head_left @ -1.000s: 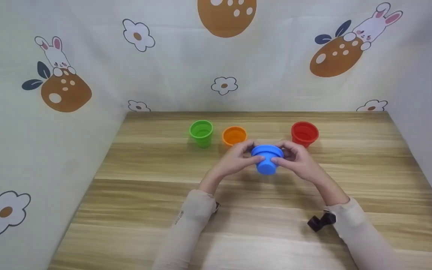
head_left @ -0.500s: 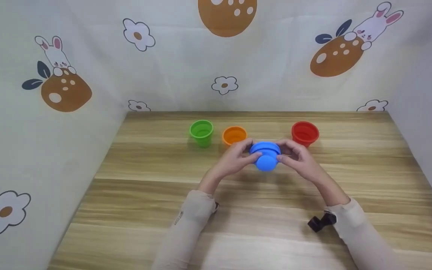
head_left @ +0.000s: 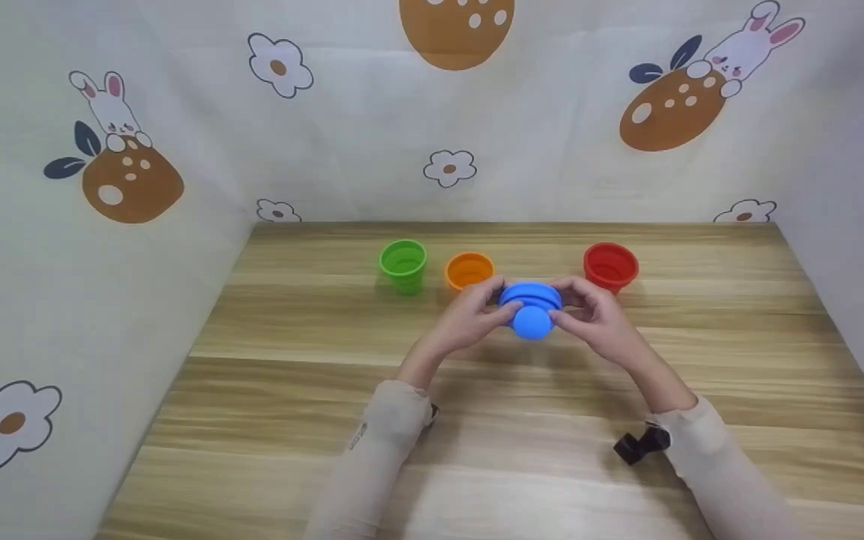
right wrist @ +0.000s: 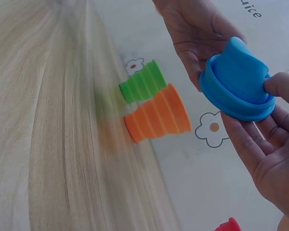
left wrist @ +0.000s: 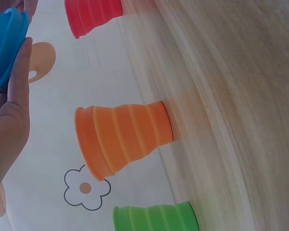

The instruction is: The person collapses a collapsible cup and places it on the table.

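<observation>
A blue collapsible cup [head_left: 532, 322] is raised over the table between both hands, its base tipped toward the head camera. My left hand [head_left: 466, 319] grips its left side, thumb by the base and fingers at the rim. On the opposite side, my right hand [head_left: 603, 324] holds it the same way. In the right wrist view, the blue cup [right wrist: 236, 79] is partly folded, its wall sunk into the wide rim ring and bent under the thumb. Behind the hands stand an orange cup [head_left: 469, 270] and a red cup [head_left: 610, 264], each partly overlapped by a hand.
A green cup [head_left: 403, 264] stands upright left of the orange one, near the back of the wooden table [head_left: 289, 420]. Patterned cloth [head_left: 357, 112] hangs behind and along the sides. A black wrist device [head_left: 642, 444] sticks out from the right sleeve.
The blue cup has tipped so its base faces the head camera more, and it looks shorter, its base nearer the rim. Both thumbs shifted slightly on it. The other cups stayed put.
</observation>
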Motion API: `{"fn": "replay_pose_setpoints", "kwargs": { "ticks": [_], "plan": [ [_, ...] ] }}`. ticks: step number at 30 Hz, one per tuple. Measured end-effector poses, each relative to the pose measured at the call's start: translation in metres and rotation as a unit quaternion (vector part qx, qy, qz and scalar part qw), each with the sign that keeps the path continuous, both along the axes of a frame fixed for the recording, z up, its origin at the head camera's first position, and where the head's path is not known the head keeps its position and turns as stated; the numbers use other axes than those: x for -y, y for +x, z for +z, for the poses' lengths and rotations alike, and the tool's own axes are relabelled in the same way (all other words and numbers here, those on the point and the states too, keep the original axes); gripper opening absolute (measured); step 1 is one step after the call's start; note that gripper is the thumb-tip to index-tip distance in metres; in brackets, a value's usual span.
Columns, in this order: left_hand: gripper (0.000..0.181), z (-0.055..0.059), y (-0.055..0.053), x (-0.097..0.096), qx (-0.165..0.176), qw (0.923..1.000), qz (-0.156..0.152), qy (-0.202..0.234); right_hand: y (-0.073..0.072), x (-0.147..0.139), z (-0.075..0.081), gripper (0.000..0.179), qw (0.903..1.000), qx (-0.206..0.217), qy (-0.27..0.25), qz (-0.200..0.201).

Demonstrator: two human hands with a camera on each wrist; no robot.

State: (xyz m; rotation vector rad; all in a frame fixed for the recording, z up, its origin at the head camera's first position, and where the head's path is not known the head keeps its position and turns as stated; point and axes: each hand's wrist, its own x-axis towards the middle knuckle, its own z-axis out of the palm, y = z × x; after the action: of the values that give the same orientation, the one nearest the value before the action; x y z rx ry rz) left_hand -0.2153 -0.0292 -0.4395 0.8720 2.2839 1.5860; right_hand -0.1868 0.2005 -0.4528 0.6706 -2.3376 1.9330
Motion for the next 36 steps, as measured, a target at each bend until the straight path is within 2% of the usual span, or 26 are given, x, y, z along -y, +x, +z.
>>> {"fn": "replay_pose_setpoints", "kwargs": {
  "ticks": [9,20,25,32,36],
  "plan": [
    [0.023,0.0009,0.0001,0.0004,0.021,0.9989,-0.011,0.039,0.0017,0.002,0.0052,0.033,0.9993,0.011,0.003,-0.035],
    [0.023,0.0015,-0.0014,-0.0011,0.017,0.9992,0.0,0.038,-0.0004,0.0018,0.0061,0.029,0.9992,0.002,-0.005,-0.04],
    [0.021,0.0017,-0.002,-0.0025,0.013,0.9989,0.01,0.044,-0.0009,0.0,0.0057,0.033,0.9996,0.002,-0.022,-0.02],
    [0.021,0.0015,-0.0035,-0.0046,0.01,0.9985,0.021,0.05,-0.0036,-0.005,0.002,0.042,0.9972,-0.016,-0.063,0.038],
    [0.022,0.0008,-0.0047,-0.0054,0.013,0.9986,0.027,0.043,-0.005,-0.006,0.0011,0.043,0.997,-0.012,-0.065,0.041]
  ]
}}
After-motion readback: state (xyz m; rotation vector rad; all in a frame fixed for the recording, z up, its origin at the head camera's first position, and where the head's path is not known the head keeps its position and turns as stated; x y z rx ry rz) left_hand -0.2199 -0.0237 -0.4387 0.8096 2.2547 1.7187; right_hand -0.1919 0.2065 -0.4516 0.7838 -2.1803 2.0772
